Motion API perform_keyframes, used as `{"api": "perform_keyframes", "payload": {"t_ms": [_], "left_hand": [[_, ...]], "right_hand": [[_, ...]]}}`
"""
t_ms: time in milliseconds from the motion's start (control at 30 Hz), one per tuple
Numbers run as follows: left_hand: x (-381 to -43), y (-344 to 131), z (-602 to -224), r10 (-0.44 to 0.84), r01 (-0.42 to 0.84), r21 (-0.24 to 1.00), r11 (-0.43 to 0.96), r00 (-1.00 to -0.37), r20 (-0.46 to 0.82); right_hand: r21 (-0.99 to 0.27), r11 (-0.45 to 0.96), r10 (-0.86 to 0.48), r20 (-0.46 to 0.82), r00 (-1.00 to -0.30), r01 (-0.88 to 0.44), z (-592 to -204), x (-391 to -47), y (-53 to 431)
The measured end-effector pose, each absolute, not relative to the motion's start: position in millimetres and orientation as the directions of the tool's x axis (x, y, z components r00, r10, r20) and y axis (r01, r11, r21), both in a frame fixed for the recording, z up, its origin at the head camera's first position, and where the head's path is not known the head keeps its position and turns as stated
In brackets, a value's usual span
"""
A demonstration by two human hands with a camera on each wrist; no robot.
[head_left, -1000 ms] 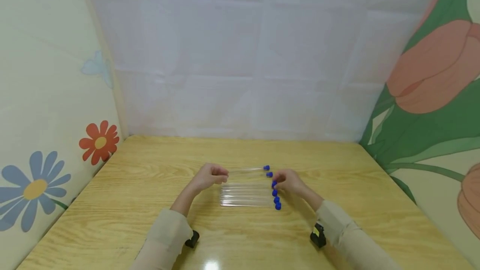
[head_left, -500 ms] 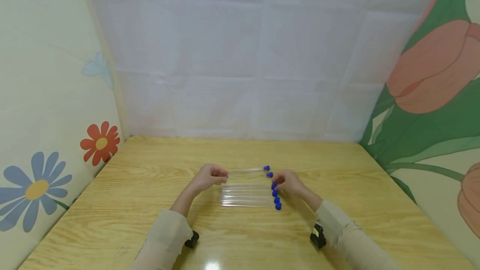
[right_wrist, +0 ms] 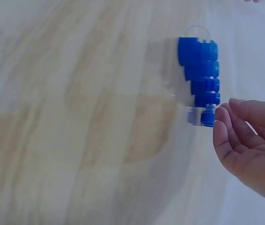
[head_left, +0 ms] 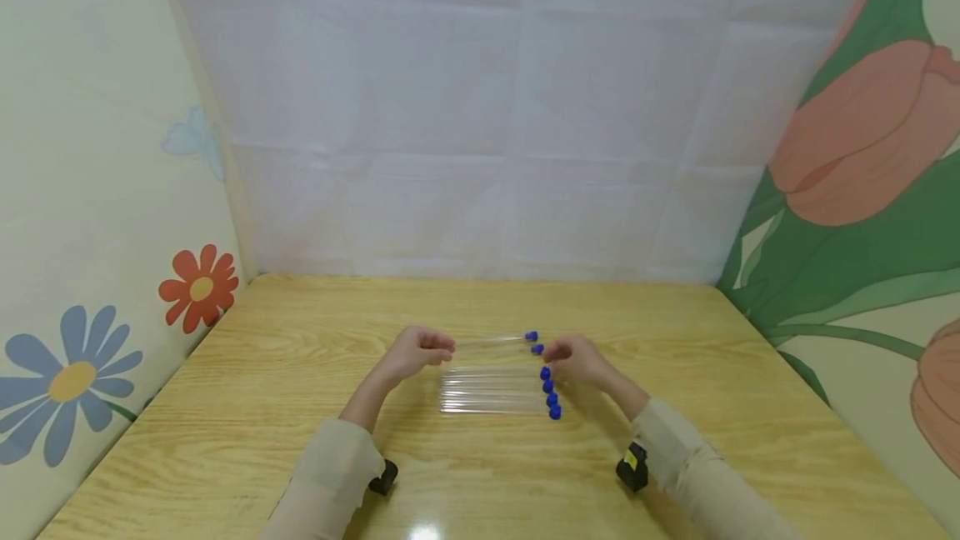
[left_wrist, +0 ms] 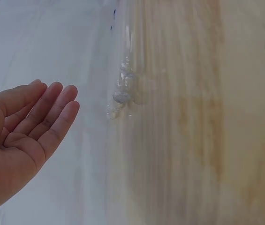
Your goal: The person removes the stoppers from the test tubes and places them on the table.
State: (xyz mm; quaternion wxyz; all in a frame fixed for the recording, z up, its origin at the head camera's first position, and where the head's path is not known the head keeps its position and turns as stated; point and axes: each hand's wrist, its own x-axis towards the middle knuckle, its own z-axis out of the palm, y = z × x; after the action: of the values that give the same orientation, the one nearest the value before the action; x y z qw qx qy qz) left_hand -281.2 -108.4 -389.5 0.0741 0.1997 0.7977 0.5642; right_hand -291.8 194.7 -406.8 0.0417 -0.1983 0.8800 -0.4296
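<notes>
Several clear test tubes with blue caps lie side by side on the table, caps to the right. Two more tubes lie a little apart behind them. My left hand hovers by their rounded ends; in the left wrist view its fingers are loosely bent, apart from the glass. My right hand is beside the caps with relaxed fingers and nothing held. In the right wrist view its fingertips are very near one blue cap; whether they touch it, I cannot tell.
The tubes lie on a wood-grain table. A white cloth hangs along its back edge. Flower-patterned panels stand at both sides. Each wrist wears a black camera.
My right fingers have drawn off the rearmost cap of the near group, which has shifted slightly toward the other caps. My left hand has hardly moved.
</notes>
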Motion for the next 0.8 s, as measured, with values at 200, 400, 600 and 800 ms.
{"api": "perform_keyframes", "payload": {"t_ms": [200, 400, 600, 800], "left_hand": [[-285.2, -105.4, -382.6, 0.398, 0.255, 0.928, 0.273, -0.908, 0.132], [-289.2, -100.7, -371.8, 0.372, 0.263, 0.915, 0.305, -0.918, 0.140], [-297.6, -93.3, -367.5, 0.346, 0.253, 0.918, 0.305, -0.928, 0.141], [-304.4, -84.3, -368.4, 0.304, 0.262, 0.921, 0.289, -0.937, 0.171]], "right_hand": [[-0.826, 0.467, -0.396, 0.124, -0.910, -0.316, -406.4, -302.3, 202.9], [-0.876, 0.406, -0.346, 0.116, -0.931, -0.260, -379.5, -291.7, 200.0], [-0.913, 0.355, -0.314, 0.086, -0.946, -0.200, -380.6, -294.4, 206.9], [-0.948, 0.280, -0.304, 0.059, -0.951, -0.149, -387.2, -298.8, 210.0]]}}
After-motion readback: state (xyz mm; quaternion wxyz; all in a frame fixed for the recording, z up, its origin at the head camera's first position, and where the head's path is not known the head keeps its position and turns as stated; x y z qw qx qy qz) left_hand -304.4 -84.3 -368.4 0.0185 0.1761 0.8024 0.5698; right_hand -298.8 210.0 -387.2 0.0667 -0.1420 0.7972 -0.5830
